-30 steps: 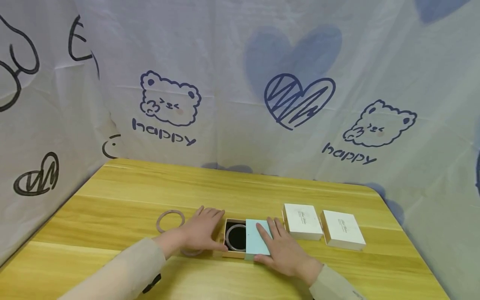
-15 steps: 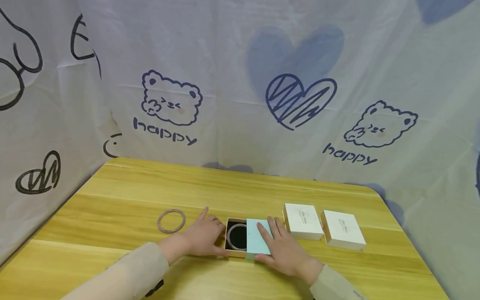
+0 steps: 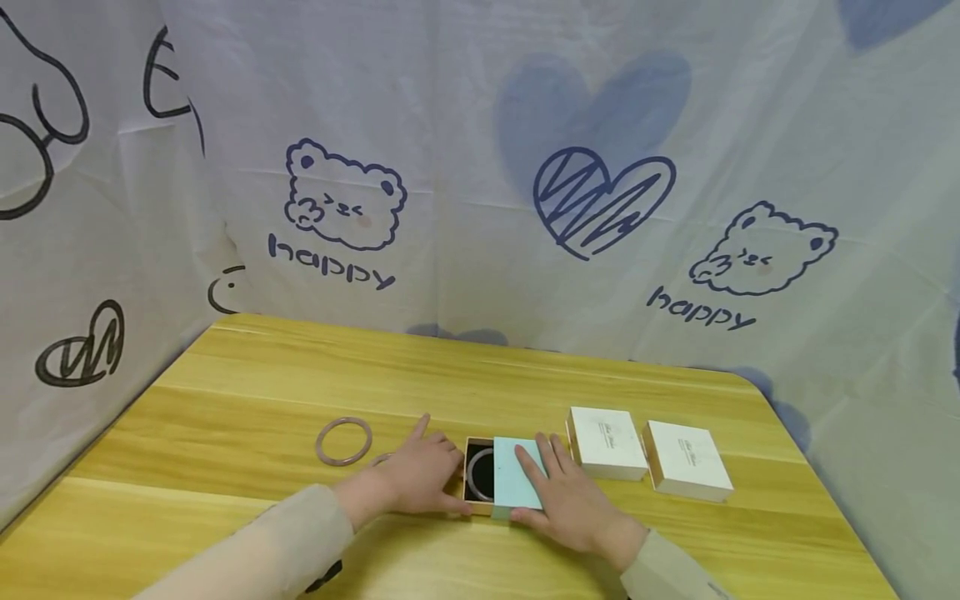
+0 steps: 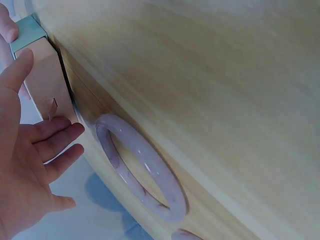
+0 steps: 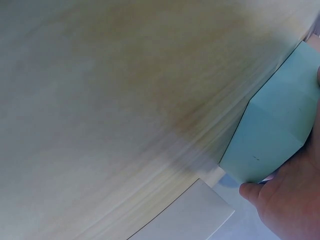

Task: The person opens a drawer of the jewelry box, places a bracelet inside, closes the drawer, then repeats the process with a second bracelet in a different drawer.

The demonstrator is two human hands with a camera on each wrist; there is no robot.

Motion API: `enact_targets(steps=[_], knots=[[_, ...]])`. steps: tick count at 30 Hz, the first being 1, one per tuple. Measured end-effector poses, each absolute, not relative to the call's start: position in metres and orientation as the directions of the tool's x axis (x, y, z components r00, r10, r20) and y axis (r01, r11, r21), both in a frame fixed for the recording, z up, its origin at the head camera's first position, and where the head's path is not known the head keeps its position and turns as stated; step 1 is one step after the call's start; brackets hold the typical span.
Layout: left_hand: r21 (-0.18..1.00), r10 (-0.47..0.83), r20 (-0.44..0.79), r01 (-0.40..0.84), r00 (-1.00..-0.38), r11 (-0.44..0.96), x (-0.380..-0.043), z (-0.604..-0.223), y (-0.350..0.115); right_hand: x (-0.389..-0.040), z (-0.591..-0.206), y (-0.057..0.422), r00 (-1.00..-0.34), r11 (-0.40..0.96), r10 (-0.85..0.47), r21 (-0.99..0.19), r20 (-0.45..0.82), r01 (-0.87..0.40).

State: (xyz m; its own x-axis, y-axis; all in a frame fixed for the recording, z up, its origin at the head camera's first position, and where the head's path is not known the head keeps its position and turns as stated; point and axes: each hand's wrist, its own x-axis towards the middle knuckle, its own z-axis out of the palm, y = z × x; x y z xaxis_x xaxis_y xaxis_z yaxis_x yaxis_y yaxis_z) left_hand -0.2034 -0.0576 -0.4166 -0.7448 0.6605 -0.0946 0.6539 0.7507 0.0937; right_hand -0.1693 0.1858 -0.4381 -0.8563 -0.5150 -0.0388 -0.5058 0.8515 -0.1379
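A small drawer box lies between my hands in the head view, its tray (image 3: 467,508) partly out of a teal sleeve (image 3: 508,492). Inside the tray, a pale lilac bangle (image 3: 472,477) rests on black lining. My left hand (image 3: 420,477) touches the tray's outer end with thumb and fingertips; the left wrist view shows these fairly straight against the end panel (image 4: 42,75). My right hand (image 3: 573,504) holds the sleeve, fingers across its top and thumb at the near side. To the left lies a loose bangle (image 3: 341,462); another bangle (image 3: 381,458) is mostly hidden behind my left hand.
Two white lidded boxes (image 3: 606,442) with small print stand side by side at the right; the farther right box (image 3: 688,458) nearly touches its neighbour. The wooden table (image 3: 262,400) ends at a printed cloth (image 3: 465,125) behind.
My left hand has moved right, and the tray has slid farther into the teal sleeve, with less of the bangle showing. My right hand and the sleeve stay nearly still.
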Motion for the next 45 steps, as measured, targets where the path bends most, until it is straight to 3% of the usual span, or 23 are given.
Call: enact_targets(steps=[24, 32, 40, 45], knots=[[0.053, 0.709, -0.074, 0.708, -0.701, 0.705, -0.2, -0.421, -0.036, -0.17, -0.44, 0.188, -0.848, 0.843, -0.53, -0.118, -0.015, -0.525], [0.148, 0.724, -0.054, 0.711, -0.688, 0.687, -0.198, -0.419, -0.03, -0.17, -0.439, 0.187, -0.848, 0.843, -0.53, -0.109, -0.013, -0.526], [0.135, 0.721, -0.047, 0.711, -0.691, 0.69, -0.2, -0.424, -0.032, -0.17, -0.434, 0.185, -0.845, 0.843, -0.534, -0.097, -0.029, -0.529], [0.151, 0.731, -0.007, 0.722, -0.682, 0.675, -0.201, -0.424, -0.036, -0.175, -0.433, 0.183, -0.846, 0.846, -0.533, -0.015, 0.019, -0.534]])
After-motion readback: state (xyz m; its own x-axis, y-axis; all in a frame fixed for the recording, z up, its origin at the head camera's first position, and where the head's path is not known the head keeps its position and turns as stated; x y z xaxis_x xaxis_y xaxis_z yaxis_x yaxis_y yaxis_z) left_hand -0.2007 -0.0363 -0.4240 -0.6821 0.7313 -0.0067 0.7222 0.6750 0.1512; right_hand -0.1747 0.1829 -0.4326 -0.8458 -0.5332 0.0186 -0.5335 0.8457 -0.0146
